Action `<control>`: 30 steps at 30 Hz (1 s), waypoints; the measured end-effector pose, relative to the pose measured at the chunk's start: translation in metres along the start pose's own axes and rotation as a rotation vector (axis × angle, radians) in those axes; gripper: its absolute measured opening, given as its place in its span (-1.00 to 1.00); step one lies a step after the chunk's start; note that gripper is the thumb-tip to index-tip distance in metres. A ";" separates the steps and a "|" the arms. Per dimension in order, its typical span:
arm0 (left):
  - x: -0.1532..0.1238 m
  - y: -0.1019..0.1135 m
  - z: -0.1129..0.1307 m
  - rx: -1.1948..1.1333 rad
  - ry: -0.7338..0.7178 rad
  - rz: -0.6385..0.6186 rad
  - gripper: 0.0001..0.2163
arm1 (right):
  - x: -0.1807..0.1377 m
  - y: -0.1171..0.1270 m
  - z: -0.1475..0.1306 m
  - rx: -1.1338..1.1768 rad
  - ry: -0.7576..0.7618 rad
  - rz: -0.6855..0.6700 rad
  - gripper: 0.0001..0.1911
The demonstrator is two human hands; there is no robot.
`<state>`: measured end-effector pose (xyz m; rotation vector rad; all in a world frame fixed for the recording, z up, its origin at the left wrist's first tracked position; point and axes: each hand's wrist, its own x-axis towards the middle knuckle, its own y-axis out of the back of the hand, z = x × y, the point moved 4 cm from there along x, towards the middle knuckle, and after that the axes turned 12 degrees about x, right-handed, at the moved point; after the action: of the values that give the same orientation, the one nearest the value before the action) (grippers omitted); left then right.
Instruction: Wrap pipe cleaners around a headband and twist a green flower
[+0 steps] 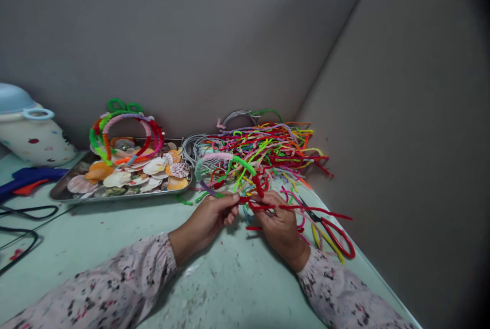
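My left hand [214,214] is closed on the lower end of a headband [225,161] wrapped in pink and green pipe cleaner, which arches up over the table. My right hand [277,219] pinches a red pipe cleaner [306,209] right beside the left; its long free end trails off to the right. Both hands meet at the wrapped band's red section. Behind them lies a big loose pile of coloured pipe cleaners [268,147].
A metal tray [61,192] of seashells holds finished wrapped headbands [126,130] at the left. Bare grey headbands [189,147] lie by the tray. Red-handled scissors [335,234] rest to the right of my hand. A blue glue gun [26,181], black cords and a spotted white container [32,137] sit far left.
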<state>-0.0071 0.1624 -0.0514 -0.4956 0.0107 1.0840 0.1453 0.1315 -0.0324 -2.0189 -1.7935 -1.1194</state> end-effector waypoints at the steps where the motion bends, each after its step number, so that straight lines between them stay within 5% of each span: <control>1: 0.000 0.000 0.000 0.013 -0.005 0.000 -0.78 | 0.000 0.000 0.000 -0.002 0.005 0.007 -0.90; 30: 0.000 0.008 -0.001 0.325 -0.173 0.110 -0.77 | -0.001 -0.003 0.004 0.052 -0.153 0.000 -0.90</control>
<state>-0.0141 0.1651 -0.0549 -0.1088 0.0619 1.2031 0.1442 0.1335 -0.0369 -2.1251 -1.8735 -0.9310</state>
